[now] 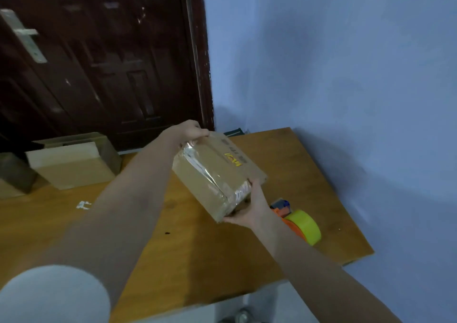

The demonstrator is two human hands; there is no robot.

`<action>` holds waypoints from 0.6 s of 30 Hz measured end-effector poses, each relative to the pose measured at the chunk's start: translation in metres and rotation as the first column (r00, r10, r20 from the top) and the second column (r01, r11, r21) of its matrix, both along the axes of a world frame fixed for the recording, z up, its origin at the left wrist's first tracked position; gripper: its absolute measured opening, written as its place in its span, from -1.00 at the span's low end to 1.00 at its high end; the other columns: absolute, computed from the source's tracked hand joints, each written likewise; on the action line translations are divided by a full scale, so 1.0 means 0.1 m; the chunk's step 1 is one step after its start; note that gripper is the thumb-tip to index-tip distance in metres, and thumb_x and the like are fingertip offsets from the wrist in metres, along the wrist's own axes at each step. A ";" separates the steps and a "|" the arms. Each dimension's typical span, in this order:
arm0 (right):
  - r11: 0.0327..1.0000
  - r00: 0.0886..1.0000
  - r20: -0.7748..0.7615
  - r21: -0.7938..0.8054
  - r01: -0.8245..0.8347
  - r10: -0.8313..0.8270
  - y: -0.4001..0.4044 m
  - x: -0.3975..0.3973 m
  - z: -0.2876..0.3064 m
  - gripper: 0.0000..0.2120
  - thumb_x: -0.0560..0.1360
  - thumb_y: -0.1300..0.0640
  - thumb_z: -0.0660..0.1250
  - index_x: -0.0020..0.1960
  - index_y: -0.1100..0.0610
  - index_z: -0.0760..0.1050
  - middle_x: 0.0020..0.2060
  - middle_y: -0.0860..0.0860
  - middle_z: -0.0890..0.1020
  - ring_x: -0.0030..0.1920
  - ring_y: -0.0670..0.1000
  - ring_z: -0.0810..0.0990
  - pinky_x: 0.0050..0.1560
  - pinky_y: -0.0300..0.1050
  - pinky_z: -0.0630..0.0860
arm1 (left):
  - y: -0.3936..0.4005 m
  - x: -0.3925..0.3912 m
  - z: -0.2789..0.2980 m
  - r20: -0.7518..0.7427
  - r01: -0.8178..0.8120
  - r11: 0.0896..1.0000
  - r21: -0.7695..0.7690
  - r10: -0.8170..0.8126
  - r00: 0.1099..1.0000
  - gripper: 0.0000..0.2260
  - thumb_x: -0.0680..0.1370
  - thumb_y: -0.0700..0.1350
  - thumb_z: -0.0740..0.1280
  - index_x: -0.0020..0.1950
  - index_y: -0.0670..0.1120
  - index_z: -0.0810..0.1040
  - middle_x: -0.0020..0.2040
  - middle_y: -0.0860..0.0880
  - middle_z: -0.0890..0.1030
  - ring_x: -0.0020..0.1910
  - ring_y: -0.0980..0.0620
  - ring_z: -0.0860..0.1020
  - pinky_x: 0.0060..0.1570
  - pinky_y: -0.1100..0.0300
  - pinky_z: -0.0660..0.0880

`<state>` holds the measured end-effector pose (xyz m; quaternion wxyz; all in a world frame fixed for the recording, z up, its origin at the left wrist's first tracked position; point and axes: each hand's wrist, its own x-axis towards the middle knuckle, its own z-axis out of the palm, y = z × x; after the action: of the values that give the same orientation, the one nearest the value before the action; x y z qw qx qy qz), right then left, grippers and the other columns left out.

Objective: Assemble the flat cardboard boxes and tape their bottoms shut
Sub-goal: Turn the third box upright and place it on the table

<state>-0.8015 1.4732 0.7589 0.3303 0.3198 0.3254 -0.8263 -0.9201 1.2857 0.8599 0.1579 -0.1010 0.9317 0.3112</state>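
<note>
I hold an assembled brown cardboard box (212, 174) in the air above the wooden table (197, 248). A strip of clear shiny tape runs along the seam of the face turned toward me. My left hand (190, 131) grips its far top corner. My right hand (247, 209) holds the near lower end from underneath, thumb on the taped edge. An orange tape dispenser with a yellow-green roll (301, 223) lies on the table just right of my right wrist.
Other cardboard boxes (71, 164) stand at the table's back left. A small white scrap (84, 205) lies on the table. A dark wooden door (99, 50) is behind, and a blue wall (346, 75) runs along the right side.
</note>
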 end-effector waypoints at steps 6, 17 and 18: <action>0.965 0.944 -0.294 0.252 -0.076 0.151 -0.08 -0.32 0.22 -0.30 0.28 -0.15 0.44 0.34 -0.02 0.31 0.18 0.12 0.52 0.17 0.20 0.51 0.12 0.35 0.46 | -0.64 0.39 0.03 -0.024 -0.349 0.851 0.392 0.389 0.921 -0.51 0.46 0.09 0.42 0.27 -0.17 0.48 0.16 -0.08 0.53 0.11 -0.08 0.52 0.18 -0.10 0.49; 0.670 0.660 -0.432 0.728 -0.147 0.614 -0.21 -0.55 0.28 -0.33 0.44 0.05 0.43 0.45 0.00 0.19 0.31 0.02 0.42 0.27 0.10 0.42 0.33 0.05 0.34 | -0.95 1.29 -0.43 -0.064 -0.484 0.734 0.476 0.578 0.814 -0.33 0.40 -0.01 0.52 0.41 -0.14 0.33 0.34 -0.11 0.44 0.23 -0.10 0.46 0.18 0.08 0.44; 0.611 0.608 -0.416 0.777 -0.149 0.677 -0.23 -0.55 0.28 -0.33 0.44 0.08 0.43 0.46 0.02 0.19 0.30 -0.01 0.42 0.30 0.09 0.40 0.31 0.00 0.32 | -0.93 1.35 -0.46 -0.074 -0.488 0.746 0.454 0.577 0.813 -0.29 0.39 -0.03 0.53 0.43 -0.16 0.29 0.36 -0.12 0.42 0.28 -0.11 0.43 0.13 0.12 0.42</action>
<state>-0.8568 1.4505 0.7869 0.2446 -0.0011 0.7668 -0.5935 -0.7850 1.1927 0.8139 -0.0194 -0.2946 0.7865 0.5425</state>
